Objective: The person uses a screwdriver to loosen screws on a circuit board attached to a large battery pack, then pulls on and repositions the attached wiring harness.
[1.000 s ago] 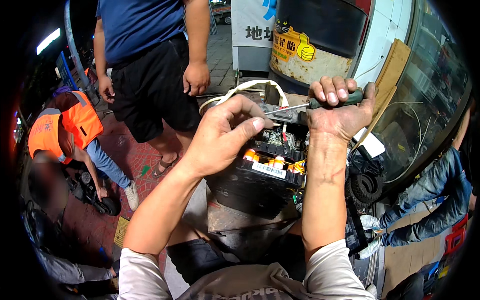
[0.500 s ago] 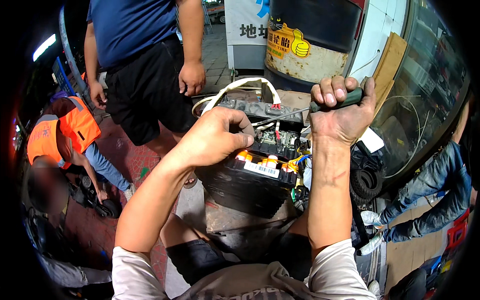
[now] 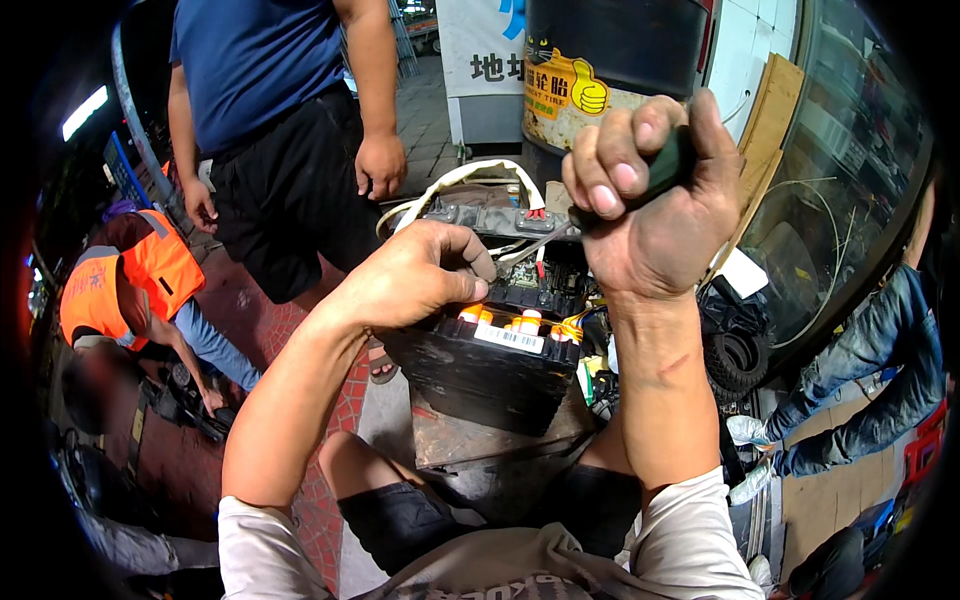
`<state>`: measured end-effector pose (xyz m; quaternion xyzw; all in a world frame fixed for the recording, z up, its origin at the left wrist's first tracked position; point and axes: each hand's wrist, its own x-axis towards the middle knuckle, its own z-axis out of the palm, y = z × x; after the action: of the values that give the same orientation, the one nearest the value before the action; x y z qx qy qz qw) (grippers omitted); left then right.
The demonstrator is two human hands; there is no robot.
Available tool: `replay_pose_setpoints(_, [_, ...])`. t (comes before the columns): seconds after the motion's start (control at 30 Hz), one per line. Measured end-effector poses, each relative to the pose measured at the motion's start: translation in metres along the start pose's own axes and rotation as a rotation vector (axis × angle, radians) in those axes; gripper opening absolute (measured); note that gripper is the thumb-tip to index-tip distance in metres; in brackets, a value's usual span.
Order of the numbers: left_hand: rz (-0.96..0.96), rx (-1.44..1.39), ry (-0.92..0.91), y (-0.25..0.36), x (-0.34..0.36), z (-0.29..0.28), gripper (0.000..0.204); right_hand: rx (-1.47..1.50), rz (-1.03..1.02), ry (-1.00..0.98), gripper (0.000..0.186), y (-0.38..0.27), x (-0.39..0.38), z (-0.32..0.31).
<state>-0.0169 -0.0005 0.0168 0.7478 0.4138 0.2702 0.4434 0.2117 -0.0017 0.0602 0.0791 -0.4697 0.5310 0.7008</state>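
Observation:
A black battery pack (image 3: 475,372) stands before me with its upper side bare, showing a circuit board (image 3: 535,287) and orange-and-white cells (image 3: 528,323) along the near edge. My left hand (image 3: 415,275) rests over its left end, thumb and curled fingers closed together beside the board; whatever they pinch is hidden. My right hand (image 3: 650,225) is raised at the right, fist wrapped round the dark green handle of a screwdriver (image 3: 672,165). Its thin metal shaft slants down left toward the board, the tip hard to make out. A white-sleeved cable (image 3: 468,178) loops behind the pack.
Under the pack is a worn stand (image 3: 440,440). A person in dark shorts (image 3: 300,190) stands at the far left; another in an orange vest (image 3: 160,260) bends lower left. A large drum (image 3: 615,55) stands behind, a small tyre (image 3: 738,357) at right, near glass (image 3: 850,200).
My right hand has come nearer and a little left, tilting the screwdriver more steeply. My left hand stays at the pack's left end. The whole view has shifted slightly.

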Motion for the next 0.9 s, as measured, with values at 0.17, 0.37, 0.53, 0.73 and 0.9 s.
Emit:
replay_pose_setpoints(0.17, [-0.024, -0.031, -0.029, -0.002, 0.002, 0.000, 0.014, -0.050, 0.066, -0.069, 0.046, 0.010, 0.006, 0.009])
replay_pose_setpoints(0.37, [-0.028, -0.049, -0.023, -0.003, 0.001, 0.001, 0.015, -0.105, 0.159, -0.053, 0.045, 0.019, 0.013, 0.015])
replay_pose_setpoints(0.53, [-0.038, -0.044, -0.030, 0.003, 0.000, 0.002, 0.013, -0.098, 0.235, -0.021, 0.043, 0.024, 0.022, 0.014])
replay_pose_setpoints(0.73, [0.007, -0.016, 0.011, -0.001, -0.001, 0.005, 0.012, -0.124, 0.407, -0.192, 0.050, 0.029, 0.041, 0.014])
replay_pose_setpoints(0.9, [0.058, 0.025, 0.033, -0.006, 0.000, 0.003, 0.011, -0.224, 0.459, -0.210, 0.052, 0.032, 0.044, 0.027])
